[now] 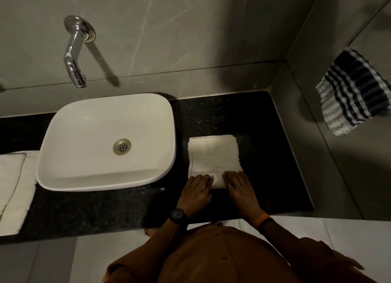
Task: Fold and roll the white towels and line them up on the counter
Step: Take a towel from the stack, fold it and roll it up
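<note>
Fingers of left hand point(197, 187) and right hand point(238, 186): flat, loosely spread, pressing down on near rolled edge of one folded white towel point(213, 155), nothing pinched. Towel lies on dark worktop point(264, 134), just right of one white basin point(105, 141). Second white towel point(12, 185) flat on worktop at far left. One wall tap point(74, 50). One striped cloth point(353, 94) hangs at right

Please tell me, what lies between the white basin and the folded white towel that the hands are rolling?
The head view shows only a bare strip of black speckled stone counter between the white rectangular basin and the folded white towel.
</note>
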